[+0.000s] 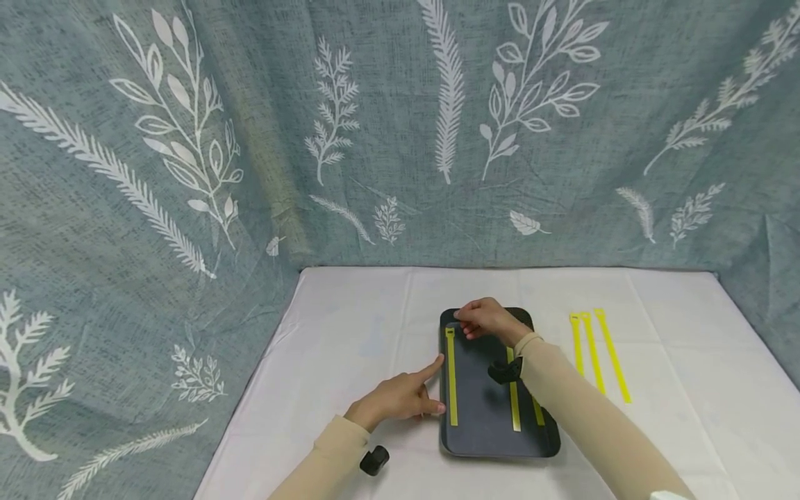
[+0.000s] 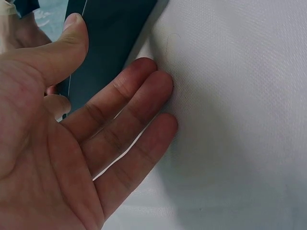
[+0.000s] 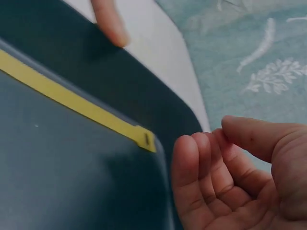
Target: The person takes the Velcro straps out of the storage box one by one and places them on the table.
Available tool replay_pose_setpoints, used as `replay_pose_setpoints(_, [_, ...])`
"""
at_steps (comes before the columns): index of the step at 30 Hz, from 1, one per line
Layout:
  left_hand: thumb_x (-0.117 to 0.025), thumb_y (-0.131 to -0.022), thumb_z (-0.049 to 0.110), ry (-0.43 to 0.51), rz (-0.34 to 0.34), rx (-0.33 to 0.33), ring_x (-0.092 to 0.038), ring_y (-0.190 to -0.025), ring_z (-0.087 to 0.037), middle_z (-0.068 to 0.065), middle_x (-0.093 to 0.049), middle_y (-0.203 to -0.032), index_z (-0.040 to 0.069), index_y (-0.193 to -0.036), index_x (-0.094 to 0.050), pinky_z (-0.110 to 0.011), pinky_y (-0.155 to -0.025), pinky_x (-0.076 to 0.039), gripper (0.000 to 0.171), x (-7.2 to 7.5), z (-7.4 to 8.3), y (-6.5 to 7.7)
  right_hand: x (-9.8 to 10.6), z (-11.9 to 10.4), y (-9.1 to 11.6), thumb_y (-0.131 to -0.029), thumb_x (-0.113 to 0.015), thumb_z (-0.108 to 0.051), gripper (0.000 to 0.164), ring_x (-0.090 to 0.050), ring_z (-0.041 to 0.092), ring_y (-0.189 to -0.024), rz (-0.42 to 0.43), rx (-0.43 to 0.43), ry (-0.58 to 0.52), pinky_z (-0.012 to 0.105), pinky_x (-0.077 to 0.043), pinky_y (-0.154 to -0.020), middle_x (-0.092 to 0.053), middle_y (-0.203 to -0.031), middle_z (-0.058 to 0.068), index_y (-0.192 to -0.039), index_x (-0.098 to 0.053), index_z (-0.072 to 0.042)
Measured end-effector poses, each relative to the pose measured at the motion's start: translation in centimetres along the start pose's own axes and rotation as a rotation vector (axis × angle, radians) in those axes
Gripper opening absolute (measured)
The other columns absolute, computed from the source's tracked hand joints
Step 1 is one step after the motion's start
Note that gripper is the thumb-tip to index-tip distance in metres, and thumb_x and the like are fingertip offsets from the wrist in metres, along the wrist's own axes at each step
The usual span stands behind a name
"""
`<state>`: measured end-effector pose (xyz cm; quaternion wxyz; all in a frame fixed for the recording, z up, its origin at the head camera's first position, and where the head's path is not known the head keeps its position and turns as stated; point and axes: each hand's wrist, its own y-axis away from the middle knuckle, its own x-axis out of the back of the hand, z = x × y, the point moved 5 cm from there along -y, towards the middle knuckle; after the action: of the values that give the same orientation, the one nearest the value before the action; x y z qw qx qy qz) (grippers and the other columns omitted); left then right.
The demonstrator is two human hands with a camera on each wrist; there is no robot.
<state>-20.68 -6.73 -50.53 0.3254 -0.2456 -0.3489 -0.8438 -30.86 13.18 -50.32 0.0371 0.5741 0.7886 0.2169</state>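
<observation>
A dark, shallow rectangular tray lies on the white-covered table. Inside it, along the left wall, runs a flat yellow cable strap with a slotted head at the far end. Two other yellow straps, one of them here, lie on the tray's right side, partly hidden by the right forearm. My left hand is at the tray's left side, index finger and thumb touching its edge, the other fingers loosely bent. Over the far-left corner is my right hand, fingertips right at the rim, loosely bent, with no strap between them.
Right of the tray, three more yellow straps lie lengthwise on the table, the rightmost one slightly apart. A teal curtain with white leaf prints hangs behind the table and along its sides. Black wrist cameras sit at both wrists.
</observation>
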Motion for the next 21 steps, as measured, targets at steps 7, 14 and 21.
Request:
replay_pose_setpoints(7, [-0.073, -0.093, 0.038, -0.001, -0.002, -0.010, -0.065, -0.069, -0.015, 0.002, -0.070, -0.077, 0.028, -0.164, -0.019, -0.033, -0.076, -0.047, 0.090, -0.2, 0.3, -0.2, -0.5, 1.8, -0.4, -0.101, -0.061, -0.020, 0.025, -0.063, 0.011, -0.065, 0.002, -0.026, 0.050, 0.030, -0.058, -0.070, -0.065, -0.079, 0.005, -0.102, -0.067, 0.005])
replay_pose_setpoints(14, [-0.073, -0.093, 0.038, -0.003, -0.001, -0.030, -0.064, -0.068, -0.014, 0.003, -0.070, -0.077, 0.029, -0.164, -0.019, -0.032, -0.074, -0.047, 0.090, -0.1, 0.3, -0.5, -0.9, 3.0, -0.8, -0.098, -0.063, -0.015, 0.022, -0.067, 0.010, -0.064, 0.023, 0.014, 0.090, 0.028, -0.058, -0.063, -0.072, -0.080, 0.005, -0.101, -0.073, 0.004])
replay_pose_setpoints(21, [-0.073, -0.093, 0.040, -0.007, -0.006, -0.008, -0.064, -0.069, -0.014, 0.003, -0.070, -0.078, 0.031, -0.163, -0.018, -0.032, -0.074, -0.046, 0.090, -0.1, -0.1, -0.4, -1.9, 2.7, -0.7, -0.097, -0.064, -0.016, 0.022, -0.067, 0.010, -0.064, 0.064, 0.026, 0.193, 0.029, -0.059, -0.066, -0.072, -0.075, 0.006, -0.093, -0.074, 0.003])
